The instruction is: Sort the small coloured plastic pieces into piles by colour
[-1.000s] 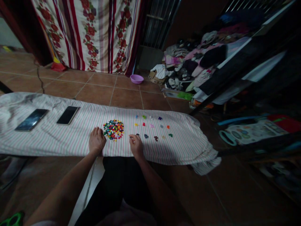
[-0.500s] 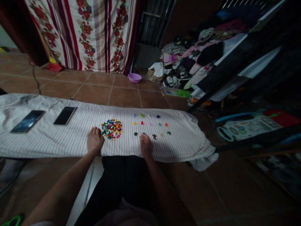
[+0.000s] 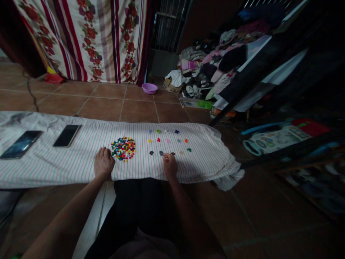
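Observation:
My left hand (image 3: 104, 162) rests palm down on the striped cloth (image 3: 78, 167), touching the left edge of a round pile of small multicoloured pieces (image 3: 123, 148). Its fingers are curled under; whatever may be inside is hidden. My right hand (image 3: 170, 166) has its thumb and fingertips pinched together, just right of a dark grey cluster (image 3: 161, 153). Anything in the pinch is too small to make out. A dark brown cluster (image 3: 173, 154) lies partly behind the fingers. Around them sit small one-colour clusters in rows, including a black cluster (image 3: 151, 153), a yellow cluster (image 3: 150, 141) and a green cluster (image 3: 189, 149).
Two phones, one light-edged (image 3: 67, 136) and one dark (image 3: 21, 144), lie on the cloth at left. Beyond are a purple basin (image 3: 149, 88) on the tiled floor, a floral curtain (image 3: 107, 43) and heaped clothes (image 3: 212, 66). My legs are below the near edge.
My right hand has shifted slightly right, uncovering the dark grey cluster and partly covering the brown one. My left hand stays beside the pile. The view has turned a little.

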Available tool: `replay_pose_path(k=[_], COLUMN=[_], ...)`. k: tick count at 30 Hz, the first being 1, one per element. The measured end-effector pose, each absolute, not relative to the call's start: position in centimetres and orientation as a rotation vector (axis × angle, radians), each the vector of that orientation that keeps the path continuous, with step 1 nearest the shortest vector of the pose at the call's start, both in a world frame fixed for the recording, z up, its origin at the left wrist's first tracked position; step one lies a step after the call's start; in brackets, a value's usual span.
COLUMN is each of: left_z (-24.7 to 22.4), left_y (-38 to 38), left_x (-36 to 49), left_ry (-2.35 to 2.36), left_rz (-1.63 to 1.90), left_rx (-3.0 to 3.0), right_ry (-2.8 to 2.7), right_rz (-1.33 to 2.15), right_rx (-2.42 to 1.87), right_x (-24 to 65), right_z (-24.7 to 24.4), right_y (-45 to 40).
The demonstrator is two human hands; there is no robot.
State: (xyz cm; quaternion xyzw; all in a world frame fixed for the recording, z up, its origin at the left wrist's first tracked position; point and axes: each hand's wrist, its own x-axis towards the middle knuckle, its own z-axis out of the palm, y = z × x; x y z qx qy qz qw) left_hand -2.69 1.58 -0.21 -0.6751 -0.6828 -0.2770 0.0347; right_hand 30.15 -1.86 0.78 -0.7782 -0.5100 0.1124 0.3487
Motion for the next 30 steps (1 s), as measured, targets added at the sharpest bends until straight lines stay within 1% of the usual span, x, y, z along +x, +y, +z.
replay_pose_path(k=[8,14,19,25,30], left_z=[-0.3,-0.2,0.0,0.2,0.3], left_y=[1.5,1.4,1.4,1.3,1.3], left_x=[-2.6,-2.6,-2.4,-2.4,-2.3], left_ry=[-2.124,-2.162,-2.184,-2.191,-2.208], left_rz=[-0.923,-0.877,-0.908,-0.927,-0.875], left_rx=[-2.085,-2.071,-2.069,-2.068,-2.067], right_ry=[-1.334,-1.315,-1.327,-1.338,-1.355], right_rz=[0.293,0.232,0.195,0.229,0.263], right_rx=[-2.072,-2.069,-2.026,-1.999,-1.977], right_x=[30.0,29.9,30.0,30.4,30.5], right_z=[0.5,0.2,-0.2,-0.5,-0.5], right_y=[-1.7,-1.8,-1.9,-1.8,-1.9])
